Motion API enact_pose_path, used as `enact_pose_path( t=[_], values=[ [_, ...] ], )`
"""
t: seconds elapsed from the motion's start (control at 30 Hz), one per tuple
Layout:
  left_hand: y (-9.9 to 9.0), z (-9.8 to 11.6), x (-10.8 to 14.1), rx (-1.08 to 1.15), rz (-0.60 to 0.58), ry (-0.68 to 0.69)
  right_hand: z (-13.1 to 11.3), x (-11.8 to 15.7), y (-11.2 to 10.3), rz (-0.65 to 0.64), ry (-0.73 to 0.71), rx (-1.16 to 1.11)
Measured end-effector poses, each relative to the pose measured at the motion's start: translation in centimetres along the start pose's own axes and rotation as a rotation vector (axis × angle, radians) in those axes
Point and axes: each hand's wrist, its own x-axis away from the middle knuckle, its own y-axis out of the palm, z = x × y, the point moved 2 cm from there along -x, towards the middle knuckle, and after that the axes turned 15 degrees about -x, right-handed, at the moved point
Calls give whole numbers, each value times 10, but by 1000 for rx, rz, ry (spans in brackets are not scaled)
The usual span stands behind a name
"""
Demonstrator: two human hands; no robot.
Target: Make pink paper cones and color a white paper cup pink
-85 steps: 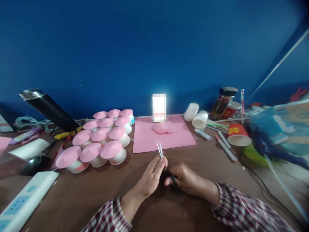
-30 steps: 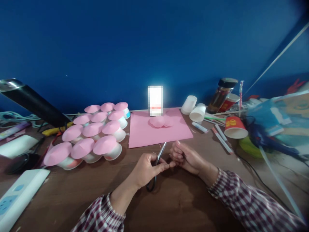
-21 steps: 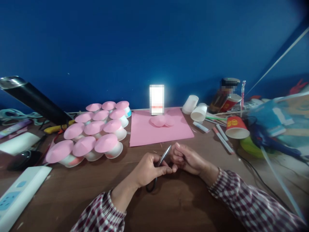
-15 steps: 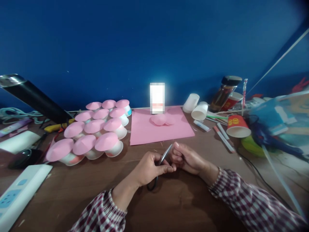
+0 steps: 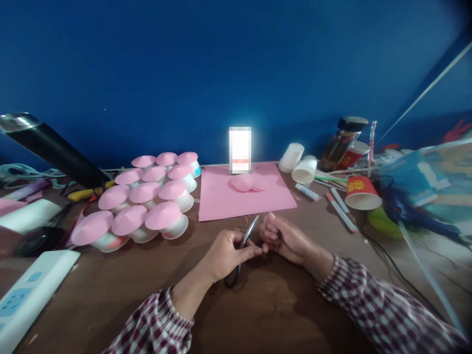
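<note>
My left hand (image 5: pixel 227 254) is closed around a pair of scissors (image 5: pixel 251 229). The silver blades point up and to the right, and a black handle loop hangs below my fingers. Close by on the right, my right hand (image 5: pixel 287 240) is curled with its thumb up; whatever is inside it, if anything, is hidden. Beyond both hands lie pink paper sheets (image 5: pixel 217 201), with pink paper circles (image 5: pixel 243 183) on top. To the left stand rows of white paper cups (image 5: pixel 175 227) capped with pink paper cones (image 5: pixel 162 215).
A power strip (image 5: pixel 40 295) and a black cylinder (image 5: pixel 55 150) are at the left. On the right lie white cups (image 5: pixel 305 169), markers (image 5: pixel 339 211), a red paper cup (image 5: pixel 363 191), a lidded bottle (image 5: pixel 342 142) and a blue glue gun (image 5: pixel 420 221). A blue wall (image 5: pixel 236 64) rises behind.
The scissor blades have shifted slightly left, and a gap has opened between their tips and my right thumb. My right hand has curled a little tighter. The cups and paper have stayed put.
</note>
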Motion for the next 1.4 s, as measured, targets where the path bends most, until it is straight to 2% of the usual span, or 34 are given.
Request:
enact_pose_path(
  t=[0.33,0.5,0.63,0.73,0.83,0.93,1.07,1.17,1.3,1.4],
  values=[
    [-2,2,0,-52,37,-22,-5,1,-4,-17,26,-11],
    [-2,3,1,-54,-16,-47,-5,0,-6,-37,62,-18],
    [1,2,0,7,-57,-20,0,0,1,-59,35,-4],
    [1,0,-2,14,-8,5,5,1,8,-51,31,-8],
    [2,0,-3,59,43,-1,6,3,10,-10,-84,76],
    [2,-3,-3,88,163,-68,4,5,5,65,-185,267],
    [5,-7,-2,86,299,-93,7,6,1,71,-158,544],
    [7,-7,-2,19,356,-82,13,6,4,49,-116,453],
    [7,-3,-2,-22,405,-64,21,7,9,116,-56,168],
    [7,0,-1,-12,421,-46,24,6,9,145,-34,69]
  ],
)
